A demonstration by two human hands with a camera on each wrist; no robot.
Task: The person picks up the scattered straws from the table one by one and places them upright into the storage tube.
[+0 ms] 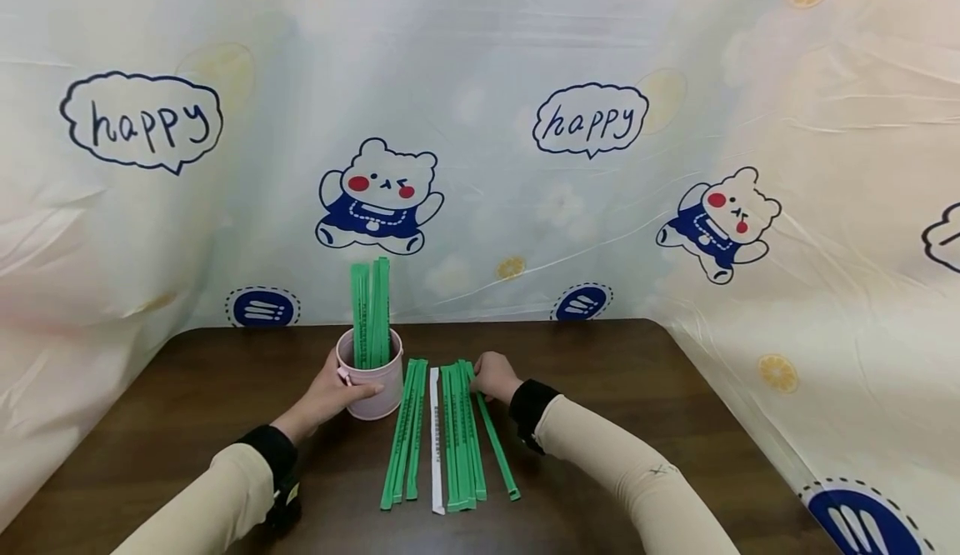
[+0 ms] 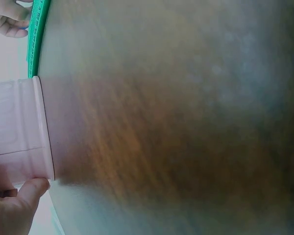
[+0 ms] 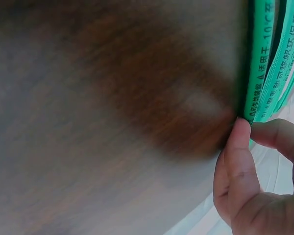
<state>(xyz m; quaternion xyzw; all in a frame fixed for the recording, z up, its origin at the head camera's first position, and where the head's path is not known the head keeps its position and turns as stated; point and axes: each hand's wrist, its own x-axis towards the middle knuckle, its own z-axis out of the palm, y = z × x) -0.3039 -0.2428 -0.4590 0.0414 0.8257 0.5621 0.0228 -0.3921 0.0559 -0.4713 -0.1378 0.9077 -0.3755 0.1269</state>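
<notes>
My left hand [image 1: 330, 392] holds a small pink bucket [image 1: 381, 392] at its side, the thumb lying across the front. Several green paper-wrapped straws [image 1: 371, 313] stand upright in that bucket. In the left wrist view, the thumb [image 2: 33, 188] presses near the bucket's rim. At the right end of a row of straws, my right hand [image 1: 495, 377] pinches the far end of a green wrapped straw [image 1: 498, 455], which lies slanted on the table. The right wrist view has thumb and finger meeting at the tip of a green wrapper [image 3: 259, 58] with black print.
Between the hands lie more green wrapped straws [image 1: 405, 438], one white wrapped straw [image 1: 437, 447] and another green group [image 1: 461, 447]. They rest on a dark wooden table [image 1: 600, 397]. A printed cloth [image 1: 480, 163] hangs behind the table's far edge.
</notes>
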